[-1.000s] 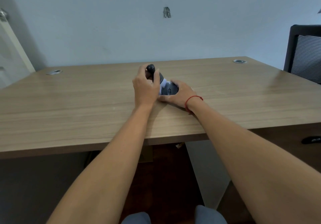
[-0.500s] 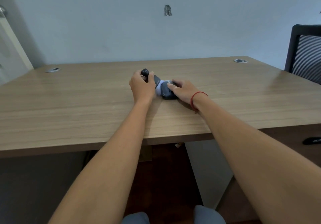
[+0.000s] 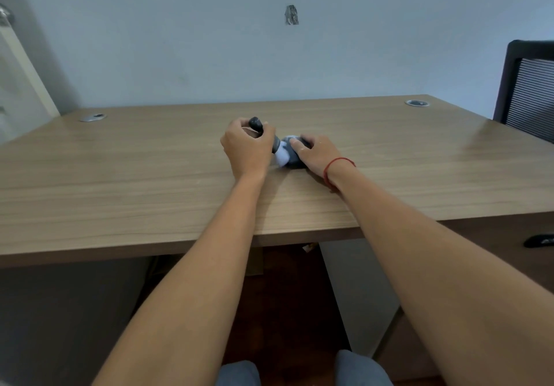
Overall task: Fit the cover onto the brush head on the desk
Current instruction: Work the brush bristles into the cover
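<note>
Cover (image 3: 295,153) under right hand (image 3: 317,154) — seemingly on brush head (image 3: 281,154).

Red string bracelet (image 3: 338,166), bare forearms

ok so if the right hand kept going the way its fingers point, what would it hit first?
The right hand points left, fingers already on the cover. Straight on, it would probably meet the left hand gripping the brush handle.
</note>
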